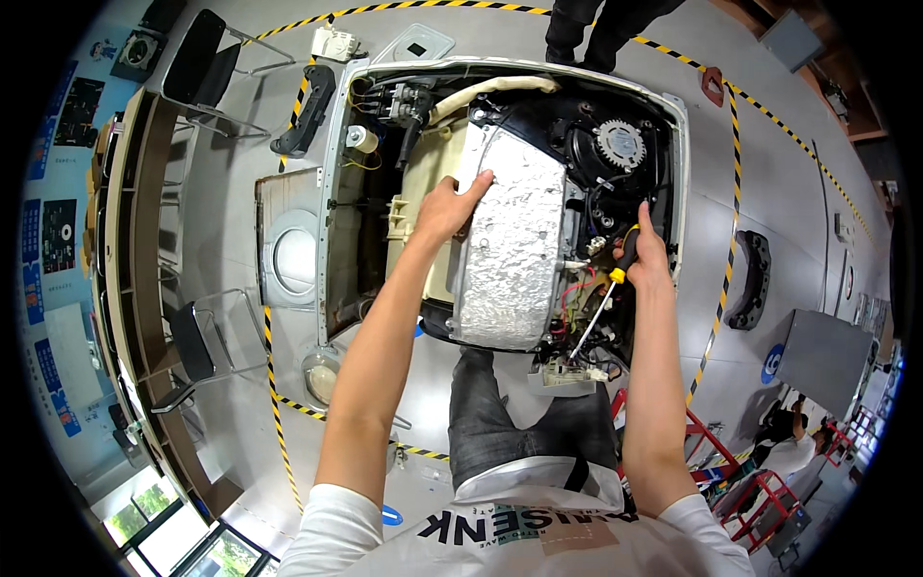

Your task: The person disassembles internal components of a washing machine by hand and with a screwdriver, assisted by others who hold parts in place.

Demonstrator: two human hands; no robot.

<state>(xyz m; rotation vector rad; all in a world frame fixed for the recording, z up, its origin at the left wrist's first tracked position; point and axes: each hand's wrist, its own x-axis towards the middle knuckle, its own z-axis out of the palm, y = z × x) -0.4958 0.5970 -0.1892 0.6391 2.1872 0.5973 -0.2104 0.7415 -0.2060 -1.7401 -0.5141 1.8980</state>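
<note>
An opened white appliance cabinet (336, 192), which looks like a washing machine, has its insides exposed in front of me. A long cover wrapped in silver foil (514, 250) lies across its middle. My left hand (450, 210) grips the cover's left edge, thumb on top and the other fingers partly hidden beneath. On the right, my right hand (646, 255) is closed around a screwdriver (617, 276) with a black and yellow handle. Its shaft points down toward a wired connector part (569, 373) at the cabinet's near edge. Coloured wires (577, 293) run between the cover and the screwdriver.
A toothed white wheel (620, 144) sits at the cabinet's far right. A panel with a round ring (290, 258) lies left on the floor. Chairs (204, 62) stand further left, a dark curved part (750, 279) lies right. Another person's legs (586, 34) are beyond the cabinet.
</note>
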